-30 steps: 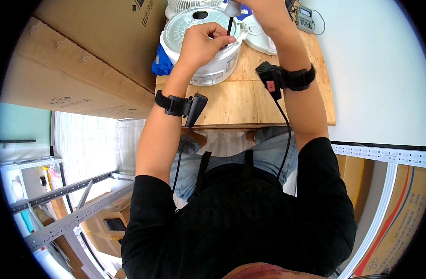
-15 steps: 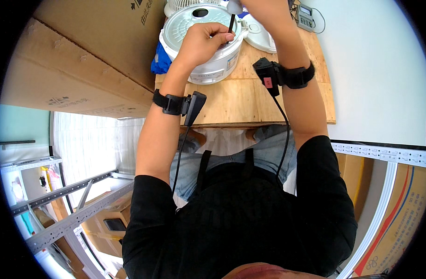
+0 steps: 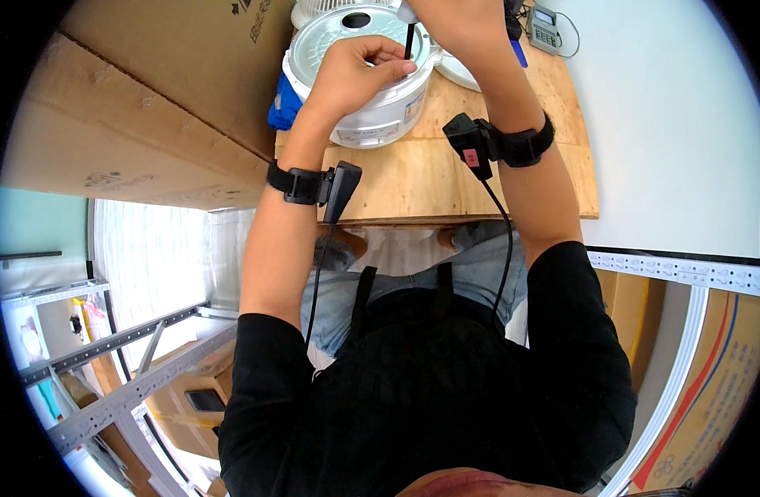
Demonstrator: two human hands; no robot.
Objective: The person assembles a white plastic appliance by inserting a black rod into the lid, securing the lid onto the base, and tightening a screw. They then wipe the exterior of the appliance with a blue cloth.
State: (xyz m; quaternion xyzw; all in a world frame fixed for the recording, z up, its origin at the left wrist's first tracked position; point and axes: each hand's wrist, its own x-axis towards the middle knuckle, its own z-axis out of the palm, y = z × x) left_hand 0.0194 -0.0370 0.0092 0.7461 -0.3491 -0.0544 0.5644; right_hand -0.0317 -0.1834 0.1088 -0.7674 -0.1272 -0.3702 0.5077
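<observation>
A screwdriver (image 3: 410, 40) with a black shaft and a greyish handle stands nearly upright over the near right rim of a round white appliance (image 3: 370, 126), which looks like a rice cooker. Its handle is in my right hand (image 3: 464, 30), whose fingers are partly cut off by the top edge. My left hand (image 3: 353, 76) rests over the rim, with thumb and forefinger pinched at the shaft's lower end. The tip is hidden behind those fingers. A pale ribbed lid (image 3: 320, 33) with a dark oval opening covers the appliance's top.
The wooden tabletop (image 3: 396, 186) carries a white round part (image 3: 458, 73), a blue cloth (image 3: 284, 109) and a grey device with a screen and cable (image 3: 543, 31). A large cardboard box (image 3: 173, 99) borders the left side, a white surface (image 3: 670, 149) the right.
My right hand and the screwdriver have shifted slightly left, and the right forearm has swung a little. A blue piece now shows beside the right wrist. My left hand stays at the rim.
</observation>
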